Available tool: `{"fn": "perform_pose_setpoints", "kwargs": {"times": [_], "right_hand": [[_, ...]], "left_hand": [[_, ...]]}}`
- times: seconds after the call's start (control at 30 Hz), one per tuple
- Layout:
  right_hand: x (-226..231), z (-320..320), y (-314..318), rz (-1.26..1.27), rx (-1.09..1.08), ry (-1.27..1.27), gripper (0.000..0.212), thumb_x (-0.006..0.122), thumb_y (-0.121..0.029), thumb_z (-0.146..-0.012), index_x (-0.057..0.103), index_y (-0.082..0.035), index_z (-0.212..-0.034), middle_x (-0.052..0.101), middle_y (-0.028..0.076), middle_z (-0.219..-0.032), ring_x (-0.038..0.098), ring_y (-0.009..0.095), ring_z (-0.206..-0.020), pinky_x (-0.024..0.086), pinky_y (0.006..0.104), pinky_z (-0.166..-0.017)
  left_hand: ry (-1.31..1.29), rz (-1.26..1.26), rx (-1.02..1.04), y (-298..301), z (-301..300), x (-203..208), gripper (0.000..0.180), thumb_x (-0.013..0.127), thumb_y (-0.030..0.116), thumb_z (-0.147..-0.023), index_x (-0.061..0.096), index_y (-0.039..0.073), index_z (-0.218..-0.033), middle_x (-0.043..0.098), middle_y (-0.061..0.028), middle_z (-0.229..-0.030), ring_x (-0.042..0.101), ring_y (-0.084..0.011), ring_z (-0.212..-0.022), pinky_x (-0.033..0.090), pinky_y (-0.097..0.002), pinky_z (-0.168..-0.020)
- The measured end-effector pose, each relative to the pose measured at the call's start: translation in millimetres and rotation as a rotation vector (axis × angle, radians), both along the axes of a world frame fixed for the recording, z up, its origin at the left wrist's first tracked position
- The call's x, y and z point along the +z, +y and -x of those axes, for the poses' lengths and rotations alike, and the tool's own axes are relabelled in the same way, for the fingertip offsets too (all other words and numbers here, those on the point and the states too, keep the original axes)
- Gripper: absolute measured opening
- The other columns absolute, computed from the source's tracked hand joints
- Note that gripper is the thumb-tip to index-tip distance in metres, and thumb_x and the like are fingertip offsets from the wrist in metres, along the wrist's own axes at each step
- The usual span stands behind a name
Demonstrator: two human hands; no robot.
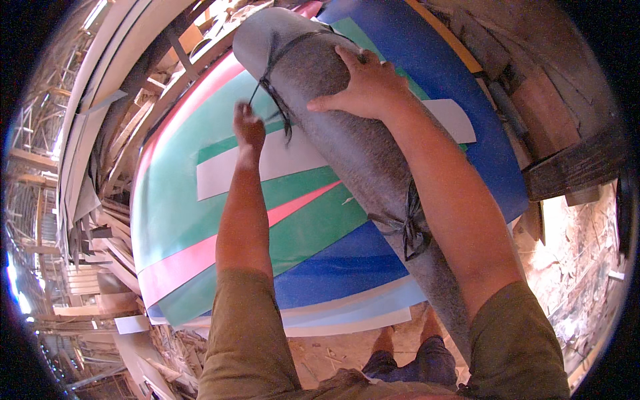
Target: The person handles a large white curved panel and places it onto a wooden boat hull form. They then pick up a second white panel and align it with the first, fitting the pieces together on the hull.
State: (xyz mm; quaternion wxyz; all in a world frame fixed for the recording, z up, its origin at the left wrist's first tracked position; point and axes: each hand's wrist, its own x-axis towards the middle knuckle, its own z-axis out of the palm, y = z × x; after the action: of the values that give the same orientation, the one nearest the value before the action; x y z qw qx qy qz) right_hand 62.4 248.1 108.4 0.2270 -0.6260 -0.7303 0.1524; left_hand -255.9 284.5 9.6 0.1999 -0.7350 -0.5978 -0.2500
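A long grey roll [373, 150] of sheet material lies slanting across flat coloured sheets. Its far end carries a black tie strip [272, 57] wound around it, with loose ends hanging on the left side. My left hand [249, 127], slightly blurred, is closed on one end of that strip, which runs taut up to the roll. My right hand [370, 85] lies on top of the roll with fingers and thumb spread, close to the strip. Nearer to me, a second black strip [412, 223] is knotted around the roll.
Beneath the roll are green sheets [180, 200], a blue sheet [347, 257], a pink strip [167, 277] and a pale strip [230, 170]. Long boards [100, 87] and scrap wood are piled on the left. Dark wrapped material [573, 163] lies at the right.
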Motion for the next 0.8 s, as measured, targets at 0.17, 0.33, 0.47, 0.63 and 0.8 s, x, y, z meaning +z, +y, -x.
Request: {"fn": "perform_pose_setpoints", "kwargs": {"times": [0.17, 0.33, 0.47, 0.63, 0.8], "right_hand": [[-2, -12, 12, -0.010, 0.042, 0.065, 0.125, 0.073, -0.077, -0.050, 0.028, -0.018, -0.150, 0.033, 0.021, -0.149, 0.038, 0.040, -0.135, 0.035, 0.0515, -0.108], [-7, -17, 18, -0.021, 0.097, 0.130, 0.126, 0.074, -0.076, -0.049, 0.030, -0.014, -0.149, 0.038, 0.023, -0.146, 0.040, 0.038, -0.134, 0.035, 0.0488, -0.109], [-16, -22, 28, -0.018, 0.084, 0.113, 0.124, 0.076, -0.072, -0.051, 0.033, -0.007, -0.147, 0.041, 0.025, -0.143, 0.042, 0.037, -0.133, 0.037, 0.0448, -0.109], [-19, -25, 41, 0.079, 0.156, 0.193, 0.123, 0.078, -0.070, -0.053, 0.034, -0.001, -0.145, 0.043, 0.027, -0.141, 0.042, 0.038, -0.132, 0.036, 0.0408, -0.110], [3, -36, 25, 0.135, 0.199, 0.258, 0.121, 0.075, -0.071, -0.057, 0.030, -0.006, -0.148, 0.040, 0.027, -0.143, 0.038, 0.038, -0.135, 0.034, 0.0415, -0.110]], "left_hand": [[-1.268, 0.300, -0.231, -52, 10, -23, 0.025, 0.055, 0.016, -0.090, 0.059, 0.001, -0.071, 0.059, -0.0080, -0.071, 0.053, -0.0172, -0.071, 0.043, -0.0330, -0.071], [-1.081, 0.109, -0.146, -103, -51, 33, 0.035, 0.051, 0.021, -0.096, 0.059, 0.000, -0.070, 0.057, -0.0066, -0.068, 0.049, -0.0151, -0.067, 0.038, -0.0270, -0.070], [-1.232, -0.087, -0.147, -185, -84, 45, 0.044, 0.046, 0.029, -0.102, 0.047, 0.008, -0.064, 0.041, -0.0017, -0.058, 0.037, -0.0134, -0.057, 0.029, -0.0309, -0.056], [-1.958, 0.211, 0.050, -294, -111, -7, 0.044, 0.048, 0.035, -0.102, 0.032, 0.015, -0.066, 0.032, 0.0035, -0.056, 0.030, -0.0094, -0.052, 0.022, -0.0279, -0.047], [-1.810, 0.314, 0.604, -471, -97, -25, 0.036, 0.050, 0.031, -0.101, 0.041, 0.015, -0.071, 0.041, 0.0056, -0.065, 0.039, -0.0080, -0.058, 0.031, -0.0257, -0.051]]}}
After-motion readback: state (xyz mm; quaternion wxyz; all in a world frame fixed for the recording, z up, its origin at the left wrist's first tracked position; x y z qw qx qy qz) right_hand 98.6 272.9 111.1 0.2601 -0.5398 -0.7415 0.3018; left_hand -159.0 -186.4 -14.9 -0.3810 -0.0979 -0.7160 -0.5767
